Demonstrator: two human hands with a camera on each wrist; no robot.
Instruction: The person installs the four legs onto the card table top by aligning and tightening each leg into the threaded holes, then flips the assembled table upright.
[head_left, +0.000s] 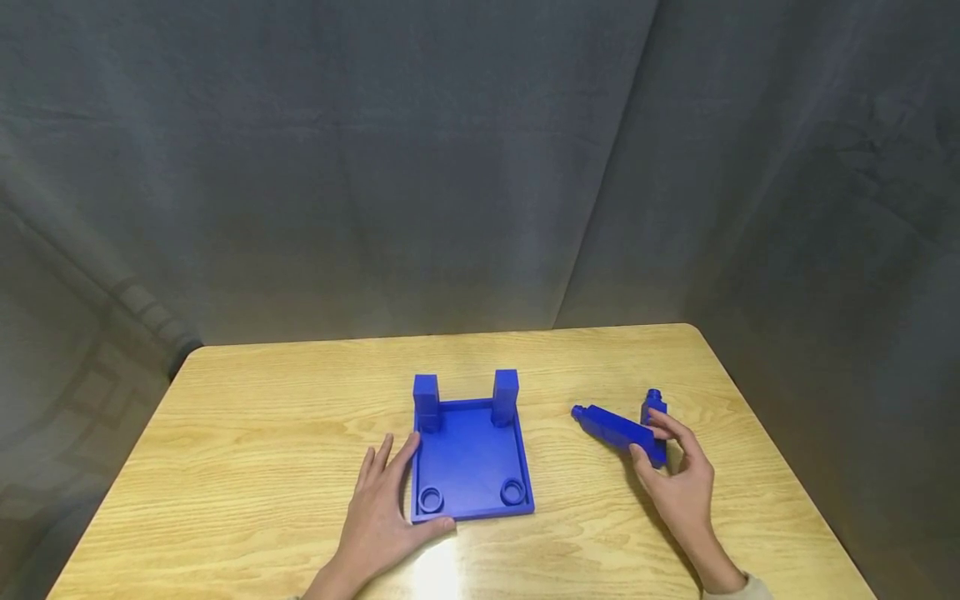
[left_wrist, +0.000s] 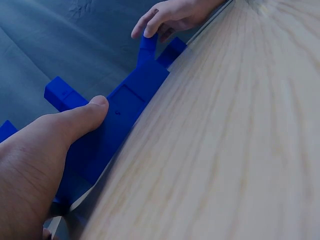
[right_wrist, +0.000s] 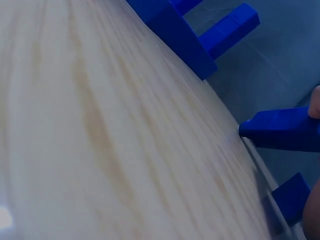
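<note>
A square blue tray-like base (head_left: 468, 462) lies on the table, with two upright blue legs (head_left: 427, 398) at its far corners and two threaded-looking round sockets (head_left: 513, 492) at its near corners. My left hand (head_left: 378, 508) rests around its near left corner, fingers spread, index along the left side and thumb (left_wrist: 82, 117) against the front wall. To the right, my right hand (head_left: 686, 487) pinches a loose blue leg (head_left: 611, 427) between thumb and fingers. That leg slants, its narrow knobbed end (right_wrist: 245, 129) low and pointing toward the base. Another blue leg (head_left: 654, 402) lies beneath and behind it, partly hidden.
The light wooden table (head_left: 270, 450) extends on both sides of the base. Grey cloth curtains (head_left: 337, 183) hang behind the table and along its sides. A sleeve cuff (head_left: 738, 590) shows at the right wrist.
</note>
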